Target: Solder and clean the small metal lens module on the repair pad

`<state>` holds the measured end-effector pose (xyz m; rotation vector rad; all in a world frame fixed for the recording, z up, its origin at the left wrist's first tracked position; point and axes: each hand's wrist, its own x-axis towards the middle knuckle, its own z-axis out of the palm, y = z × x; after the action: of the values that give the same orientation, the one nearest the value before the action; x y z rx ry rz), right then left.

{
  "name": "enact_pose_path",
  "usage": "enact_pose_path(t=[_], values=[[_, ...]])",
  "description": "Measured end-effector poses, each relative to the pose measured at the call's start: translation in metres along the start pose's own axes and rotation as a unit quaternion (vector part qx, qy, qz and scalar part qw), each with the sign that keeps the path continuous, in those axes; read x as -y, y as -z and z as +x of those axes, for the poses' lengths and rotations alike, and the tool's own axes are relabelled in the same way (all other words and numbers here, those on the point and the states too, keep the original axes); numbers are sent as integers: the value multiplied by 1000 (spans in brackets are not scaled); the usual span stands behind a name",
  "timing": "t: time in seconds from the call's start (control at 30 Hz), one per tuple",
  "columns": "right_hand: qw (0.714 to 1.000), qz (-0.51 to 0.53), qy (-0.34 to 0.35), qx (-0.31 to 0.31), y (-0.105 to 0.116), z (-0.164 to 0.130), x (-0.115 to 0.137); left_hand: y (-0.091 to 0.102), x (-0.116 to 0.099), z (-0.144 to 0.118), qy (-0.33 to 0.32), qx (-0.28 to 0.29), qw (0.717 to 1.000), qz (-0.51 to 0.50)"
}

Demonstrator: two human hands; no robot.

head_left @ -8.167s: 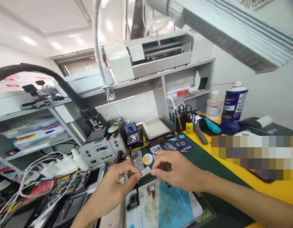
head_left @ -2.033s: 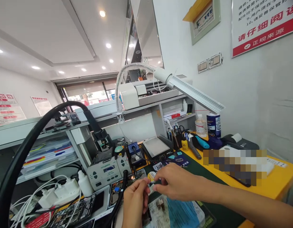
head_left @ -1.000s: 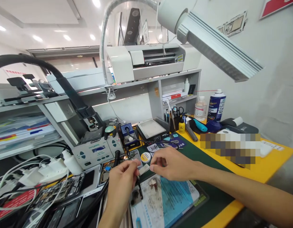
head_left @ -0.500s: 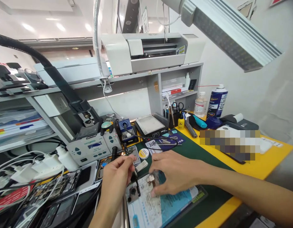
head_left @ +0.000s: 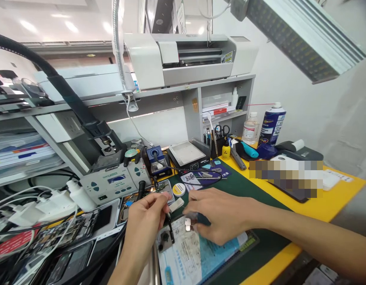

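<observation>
My left hand [head_left: 147,215] is pinched at thumb and forefinger on a thin black flex strip [head_left: 171,232] that hangs down over the light blue work mat [head_left: 201,257]. My right hand [head_left: 223,213] rests low on that mat, its fingers curled around a small silvery metal part [head_left: 188,224]. A small white piece [head_left: 177,204] lies just behind the two hands, and a round yellow-and-white tin [head_left: 179,190] sits behind it. What is between my left fingertips is too small to tell.
A grey soldering station [head_left: 114,182], blue iron stand [head_left: 155,158] and hot plate [head_left: 187,152] stand behind the hands. Opened phones [head_left: 82,231] and white chargers [head_left: 46,206] crowd the left. A spray can [head_left: 271,124] and bottle [head_left: 250,128] stand back right; a lamp [head_left: 302,31] hangs overhead.
My right hand has left my left fingertips and dropped onto the blue mat, closing on the small silvery part. My left hand keeps its pinch. The view has tilted down.
</observation>
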<state>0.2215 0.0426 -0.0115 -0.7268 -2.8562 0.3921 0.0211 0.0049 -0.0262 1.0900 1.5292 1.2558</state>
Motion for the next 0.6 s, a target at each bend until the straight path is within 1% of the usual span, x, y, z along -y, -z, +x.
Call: enact_pose_path(t=[0.17, 0.33, 0.4, 0.53, 0.6], values=[[1000, 16, 11, 0, -1, 0, -4, 2, -4, -1, -5, 34, 999, 34], [999, 24, 23, 0, -1, 0, -4, 4, -5, 0, 1, 60, 996, 61], [1000, 24, 14, -13, 0, 0, -3, 5, -5, 0, 1, 66, 995, 68], [997, 36, -28, -61, 1, 2, -3, 5, -3, 0, -3, 71, 995, 72], [995, 50, -38, -80, -1, 4, -3, 4, -3, 0, 1, 71, 995, 71]])
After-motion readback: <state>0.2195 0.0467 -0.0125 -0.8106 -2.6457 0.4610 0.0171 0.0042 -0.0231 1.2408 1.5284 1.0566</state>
